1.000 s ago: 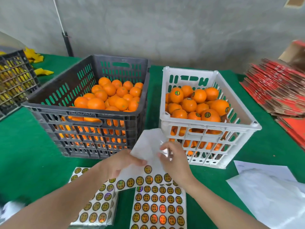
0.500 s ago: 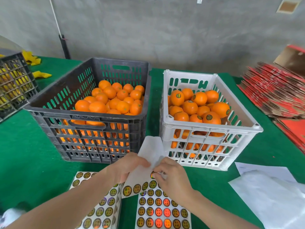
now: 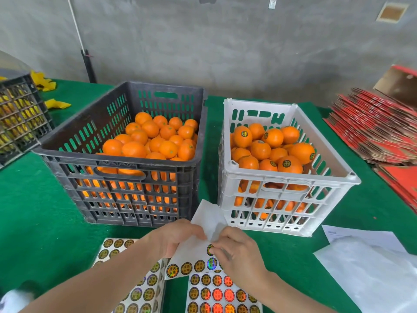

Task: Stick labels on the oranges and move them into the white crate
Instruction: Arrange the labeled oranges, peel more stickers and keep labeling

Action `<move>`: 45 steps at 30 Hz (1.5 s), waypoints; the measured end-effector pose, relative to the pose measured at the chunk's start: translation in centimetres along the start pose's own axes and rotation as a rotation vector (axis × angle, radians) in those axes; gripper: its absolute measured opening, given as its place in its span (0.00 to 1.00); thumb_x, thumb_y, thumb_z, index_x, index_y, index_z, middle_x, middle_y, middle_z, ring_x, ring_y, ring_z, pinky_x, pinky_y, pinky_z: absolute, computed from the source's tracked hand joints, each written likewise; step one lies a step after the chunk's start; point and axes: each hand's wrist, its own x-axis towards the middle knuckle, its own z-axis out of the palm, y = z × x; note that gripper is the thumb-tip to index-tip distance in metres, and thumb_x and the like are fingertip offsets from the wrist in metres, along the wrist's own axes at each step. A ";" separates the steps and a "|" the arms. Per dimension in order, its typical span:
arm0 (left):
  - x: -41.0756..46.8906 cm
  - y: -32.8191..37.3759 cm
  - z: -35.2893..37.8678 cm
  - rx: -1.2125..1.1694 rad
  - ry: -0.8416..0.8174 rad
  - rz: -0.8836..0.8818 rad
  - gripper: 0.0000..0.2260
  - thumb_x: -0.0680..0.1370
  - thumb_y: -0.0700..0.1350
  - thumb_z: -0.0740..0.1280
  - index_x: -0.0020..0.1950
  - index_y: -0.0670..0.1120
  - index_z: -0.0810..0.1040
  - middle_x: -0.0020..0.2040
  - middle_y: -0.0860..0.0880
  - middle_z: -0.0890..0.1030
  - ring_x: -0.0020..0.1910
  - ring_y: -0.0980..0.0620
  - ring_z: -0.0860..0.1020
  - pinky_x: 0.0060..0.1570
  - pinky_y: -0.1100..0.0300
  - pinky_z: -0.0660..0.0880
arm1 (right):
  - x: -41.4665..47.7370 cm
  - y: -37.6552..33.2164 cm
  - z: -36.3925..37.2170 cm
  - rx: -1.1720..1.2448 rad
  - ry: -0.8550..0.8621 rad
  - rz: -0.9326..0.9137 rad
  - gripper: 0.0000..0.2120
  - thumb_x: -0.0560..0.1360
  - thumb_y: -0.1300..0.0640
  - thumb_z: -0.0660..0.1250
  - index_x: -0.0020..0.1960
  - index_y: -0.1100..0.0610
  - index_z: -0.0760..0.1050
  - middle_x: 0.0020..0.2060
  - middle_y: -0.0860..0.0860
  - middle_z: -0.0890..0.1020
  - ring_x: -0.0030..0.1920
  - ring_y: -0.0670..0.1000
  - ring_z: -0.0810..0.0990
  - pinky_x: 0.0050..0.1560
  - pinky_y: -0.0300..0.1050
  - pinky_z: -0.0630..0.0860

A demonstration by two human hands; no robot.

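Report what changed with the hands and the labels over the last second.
The right hand slid down the held label sheet toward the person, from its bare upper part to a round label, which its fingertips now pinch. The left hand keeps gripping the sheet. The black crate, the white crate, their oranges and the loose label sheets on the table stayed put.

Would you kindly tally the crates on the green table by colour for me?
Dark grey crate, holding oranges: 1
White crate, holding oranges: 1
Black crate, at the left edge: 1
Total: 3
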 end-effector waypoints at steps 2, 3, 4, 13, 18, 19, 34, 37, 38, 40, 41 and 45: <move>0.3 0.1 0.0 0.010 -0.014 -0.020 0.10 0.73 0.37 0.68 0.54 0.38 0.79 0.44 0.38 0.84 0.44 0.39 0.81 0.47 0.49 0.78 | -0.2 0.1 -0.1 -0.019 -0.012 -0.048 0.08 0.61 0.67 0.78 0.32 0.58 0.80 0.31 0.50 0.77 0.31 0.46 0.74 0.31 0.36 0.72; 0.4 0.1 0.1 0.019 -0.021 -0.021 0.10 0.74 0.38 0.68 0.55 0.39 0.78 0.44 0.39 0.84 0.44 0.40 0.81 0.46 0.50 0.78 | -0.3 0.1 -0.2 -0.016 -0.034 -0.055 0.08 0.62 0.67 0.77 0.32 0.59 0.79 0.31 0.50 0.77 0.30 0.47 0.74 0.30 0.37 0.72; 0.5 0.1 0.1 0.029 -0.032 -0.015 0.10 0.74 0.38 0.68 0.55 0.39 0.78 0.44 0.39 0.84 0.43 0.41 0.82 0.45 0.51 0.78 | -0.3 0.2 -0.3 0.018 -0.054 -0.033 0.08 0.64 0.67 0.76 0.32 0.59 0.79 0.31 0.49 0.77 0.30 0.46 0.74 0.31 0.36 0.72; 1.8 -0.9 0.7 0.455 0.014 0.101 0.03 0.74 0.43 0.69 0.47 0.48 0.82 0.42 0.51 0.85 0.42 0.54 0.83 0.40 0.65 0.78 | 2.8 -0.8 -2.5 0.560 -0.116 0.629 0.07 0.70 0.64 0.73 0.36 0.56 0.81 0.32 0.46 0.79 0.31 0.39 0.73 0.38 0.31 0.70; 1.0 -1.6 1.5 1.079 0.210 0.150 0.27 0.72 0.54 0.71 0.66 0.43 0.69 0.62 0.46 0.77 0.59 0.47 0.75 0.53 0.61 0.73 | 4.9 -1.4 -3.7 0.639 -0.058 0.569 0.07 0.73 0.63 0.70 0.40 0.52 0.80 0.34 0.46 0.80 0.37 0.44 0.76 0.39 0.36 0.72; 0.3 -1.4 1.5 1.141 0.320 0.197 0.32 0.72 0.56 0.71 0.70 0.44 0.64 0.66 0.47 0.73 0.63 0.47 0.72 0.60 0.57 0.71 | 5.6 -1.7 -4.1 0.635 -0.018 0.512 0.07 0.73 0.63 0.70 0.42 0.51 0.80 0.36 0.46 0.81 0.38 0.44 0.77 0.39 0.35 0.72; -7.6 14.1 -13.0 0.725 1.046 0.730 0.09 0.77 0.38 0.64 0.55 0.42 0.79 0.48 0.46 0.80 0.47 0.48 0.78 0.45 0.64 0.70 | 23.5 -3.6 1.1 0.154 -0.163 -0.051 0.19 0.78 0.64 0.59 0.68 0.55 0.64 0.49 0.48 0.73 0.50 0.47 0.72 0.50 0.47 0.73; -5.5 16.6 -16.0 1.038 0.903 0.428 0.16 0.76 0.41 0.68 0.63 0.41 0.75 0.60 0.42 0.77 0.58 0.45 0.75 0.53 0.57 0.71 | 23.7 -2.9 1.7 0.147 -0.225 0.005 0.21 0.78 0.64 0.59 0.69 0.52 0.61 0.50 0.49 0.73 0.48 0.48 0.74 0.48 0.48 0.75; -4.8 17.1 -16.6 1.175 0.856 0.347 0.18 0.76 0.43 0.69 0.64 0.40 0.74 0.61 0.42 0.77 0.59 0.44 0.75 0.55 0.55 0.71 | 23.7 -2.7 1.7 0.150 -0.227 0.024 0.21 0.78 0.64 0.59 0.69 0.51 0.61 0.49 0.48 0.73 0.48 0.47 0.74 0.48 0.47 0.74; -3.4 17.6 -17.1 1.332 0.755 0.177 0.19 0.76 0.48 0.69 0.64 0.41 0.74 0.58 0.43 0.78 0.56 0.44 0.76 0.54 0.53 0.73 | 23.7 -2.5 1.8 0.159 -0.247 0.052 0.22 0.78 0.65 0.59 0.68 0.51 0.61 0.49 0.48 0.73 0.47 0.46 0.74 0.46 0.43 0.73; -2.8 17.7 -17.2 1.344 0.710 0.091 0.19 0.76 0.51 0.69 0.62 0.42 0.74 0.54 0.45 0.78 0.52 0.45 0.76 0.51 0.53 0.74 | 23.8 -2.5 1.9 0.167 -0.258 0.067 0.22 0.78 0.65 0.59 0.68 0.51 0.61 0.48 0.47 0.72 0.46 0.44 0.73 0.44 0.41 0.72; -1.6 17.4 -17.5 1.254 0.693 -0.074 0.17 0.73 0.52 0.71 0.54 0.45 0.70 0.38 0.49 0.70 0.33 0.50 0.71 0.32 0.59 0.71 | 23.8 -2.5 2.0 0.179 -0.245 0.077 0.21 0.78 0.65 0.58 0.68 0.50 0.62 0.45 0.47 0.73 0.43 0.43 0.73 0.39 0.36 0.71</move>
